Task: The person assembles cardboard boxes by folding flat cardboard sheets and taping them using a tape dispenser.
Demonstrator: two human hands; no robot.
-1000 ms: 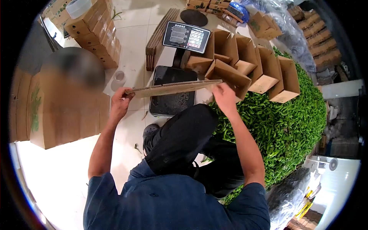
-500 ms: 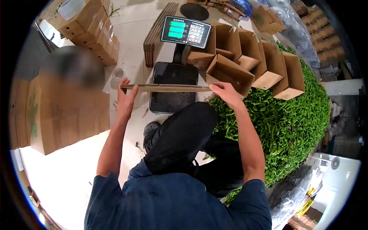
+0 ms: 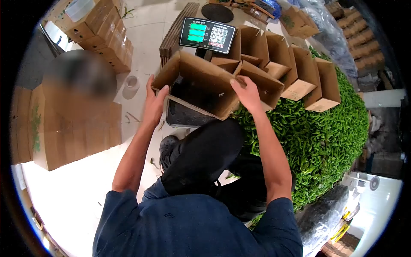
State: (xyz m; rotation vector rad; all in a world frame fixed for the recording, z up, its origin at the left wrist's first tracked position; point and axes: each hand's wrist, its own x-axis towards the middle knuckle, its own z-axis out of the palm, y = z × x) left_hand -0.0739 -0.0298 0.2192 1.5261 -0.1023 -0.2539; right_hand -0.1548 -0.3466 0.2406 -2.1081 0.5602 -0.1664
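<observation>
A cardboard box (image 3: 204, 72), opened into a rectangular frame, is held between my hands over the black scale platform (image 3: 182, 116). The platform shows through the box, so its bottom is not folded across. My left hand (image 3: 156, 102) grips the left corner, thumb on the near side and fingers on the outside. At the right end, my right hand (image 3: 248, 93) pinches the wall with the thumb on the rim. Just beyond the box stands the scale's display (image 3: 207, 35), lit green.
Several opened boxes (image 3: 305, 70) stand to the right, beside a large heap of green peppers (image 3: 312, 141). Flattened cartons (image 3: 176, 32) lean behind the scale. On the left are stacked boxes (image 3: 100, 34), a roll of tape (image 3: 131, 82) on the floor and more cartons (image 3: 64, 141).
The flat folded carton in my hands has been spread into an open box shape. My left hand has shifted right and slightly nearer to me; my right hand has barely moved.
</observation>
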